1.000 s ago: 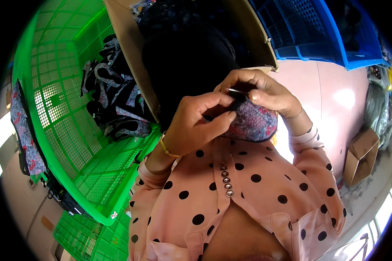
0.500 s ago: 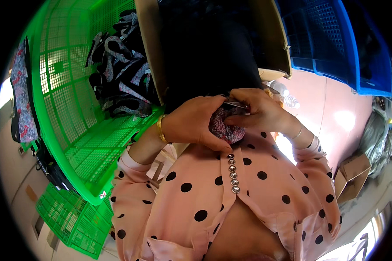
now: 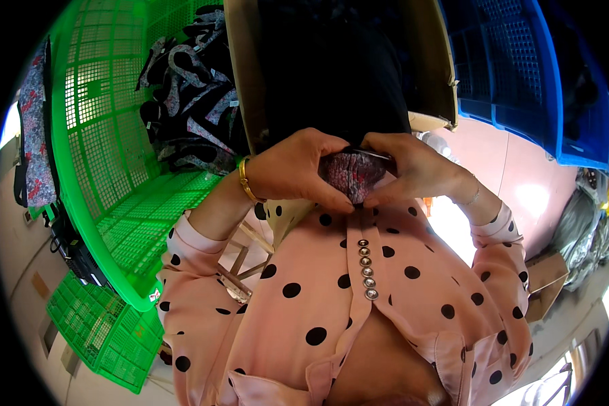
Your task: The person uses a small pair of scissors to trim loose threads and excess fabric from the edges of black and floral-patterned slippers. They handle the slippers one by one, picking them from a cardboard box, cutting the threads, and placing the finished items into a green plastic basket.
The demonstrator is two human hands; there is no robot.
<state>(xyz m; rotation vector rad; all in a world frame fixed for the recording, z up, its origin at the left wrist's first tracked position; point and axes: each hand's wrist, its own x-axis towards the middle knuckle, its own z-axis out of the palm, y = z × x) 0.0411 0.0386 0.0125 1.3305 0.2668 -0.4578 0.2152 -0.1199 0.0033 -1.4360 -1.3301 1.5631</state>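
Close to my chest, both hands grip a small rounded piece of floral fabric (image 3: 353, 177), dark with pink and red print and a dark seam down its middle. My left hand (image 3: 285, 168) is closed on its left side, thumb below and fingers above. Closed on the right side is my right hand (image 3: 419, 168), its thumb under the fabric. A thin metal tool (image 3: 377, 155) lies along the top by my right fingers. Mostly hidden, it cannot be told by kind. Beyond my hands stands an open cardboard box (image 3: 442, 61) with dark contents.
At left, a green mesh crate (image 3: 91, 169) holds several black-and-floral fabric pieces (image 3: 189, 101). Another green crate (image 3: 105, 331) sits lower left. At right are a blue crate (image 3: 507, 74), plastic bags (image 3: 578, 230) and a small carton (image 3: 547, 284). A floral strip (image 3: 37, 135) hangs outside the left crate.
The fabric piece has turned and been pressed into a rounder shape, its seam now facing up. My right thumb has moved down to its lower edge. The metal tool shows less.
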